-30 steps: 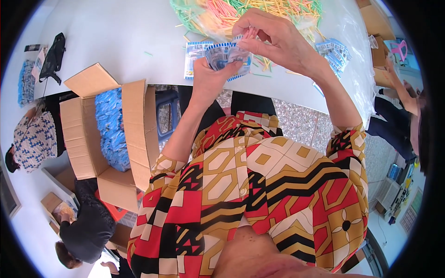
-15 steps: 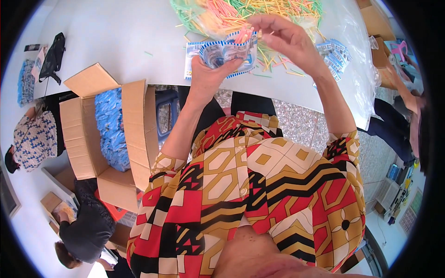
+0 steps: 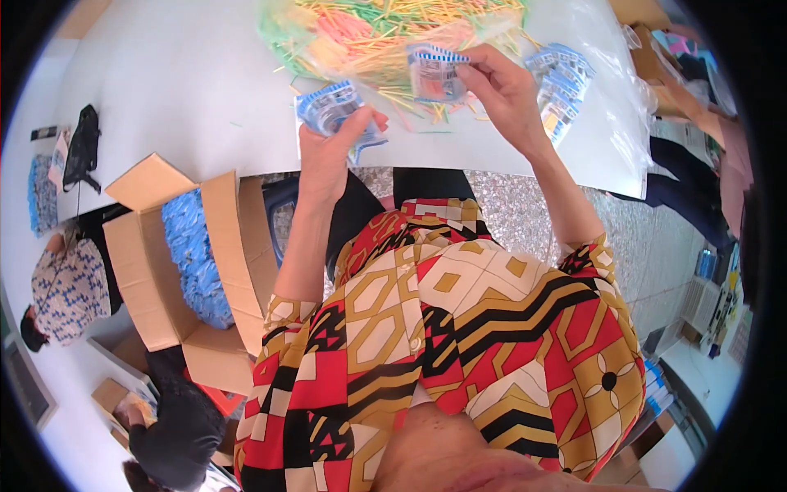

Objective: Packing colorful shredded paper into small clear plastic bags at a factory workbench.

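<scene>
My left hand (image 3: 329,149) grips a stack of small clear bags with blue printed headers (image 3: 328,108) at the near edge of the white table (image 3: 180,90). My right hand (image 3: 504,86) pinches a single such bag (image 3: 433,72) with pale contents, held over a big heap of thin coloured sticks (image 3: 385,29) in yellow, green and pink. Loose sticks lie scattered on the table between my hands.
More blue-headed bags (image 3: 559,82) lie to the right on a clear plastic sheet. An open cardboard box (image 3: 156,262) of blue packets stands on the floor at my left. Two people (image 3: 70,287) (image 3: 176,426) sit low on the left; another person (image 3: 713,164) is at the right.
My hands have come apart: the right one moved right and farther over the stick heap with one bag, while the left one stayed near the table edge with the stack.
</scene>
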Demonstrator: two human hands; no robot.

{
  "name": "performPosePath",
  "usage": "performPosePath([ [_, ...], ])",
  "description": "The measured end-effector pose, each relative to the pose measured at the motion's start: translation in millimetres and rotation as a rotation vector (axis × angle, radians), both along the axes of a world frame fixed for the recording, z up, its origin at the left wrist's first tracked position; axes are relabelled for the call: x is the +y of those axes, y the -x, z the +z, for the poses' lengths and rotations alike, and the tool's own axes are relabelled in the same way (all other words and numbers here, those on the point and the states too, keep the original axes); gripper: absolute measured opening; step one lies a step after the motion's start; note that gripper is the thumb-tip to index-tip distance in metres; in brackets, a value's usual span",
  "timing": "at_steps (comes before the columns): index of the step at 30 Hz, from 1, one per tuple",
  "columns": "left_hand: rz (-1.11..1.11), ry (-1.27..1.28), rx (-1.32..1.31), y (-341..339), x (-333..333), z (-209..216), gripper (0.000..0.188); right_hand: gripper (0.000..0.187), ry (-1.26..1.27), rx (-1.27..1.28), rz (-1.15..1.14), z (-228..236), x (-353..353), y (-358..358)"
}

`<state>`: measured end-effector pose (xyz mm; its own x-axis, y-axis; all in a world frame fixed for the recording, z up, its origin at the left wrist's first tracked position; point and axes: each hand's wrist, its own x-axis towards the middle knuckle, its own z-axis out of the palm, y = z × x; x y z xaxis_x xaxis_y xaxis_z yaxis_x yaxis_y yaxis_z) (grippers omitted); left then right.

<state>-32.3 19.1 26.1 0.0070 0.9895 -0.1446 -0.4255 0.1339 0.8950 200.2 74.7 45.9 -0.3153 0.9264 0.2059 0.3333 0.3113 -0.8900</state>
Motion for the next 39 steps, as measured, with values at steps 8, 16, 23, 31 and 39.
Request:
performPosePath([
  [8, -0.024, -0.014, 0.044, -10, -1, -4, 0.013, 0.017, -0.121, 0.031, -0.122, -21, -20, -42],
  [16, -0.086, 0.035, 0.048, -24, 0, -5, 0.018, 0.009, 0.114, 0.506, -0.393, -74, -47, -92],
  [23, -0.142, 0.071, 0.048, -35, 4, -5, 0.017, 0.017, -0.055, -0.038, -0.742, -109, -42, -143],
  [31, -0.106, 0.064, 0.068, -35, 4, -7, 0.014, 0.036, -0.342, -0.375, -0.786, -68, -32, -112],
  [39, -0.03, -0.02, 0.158, -38, -2, -17, 0.016, 0.021, -0.023, -0.06, 0.086, -7, -26, 15],
])
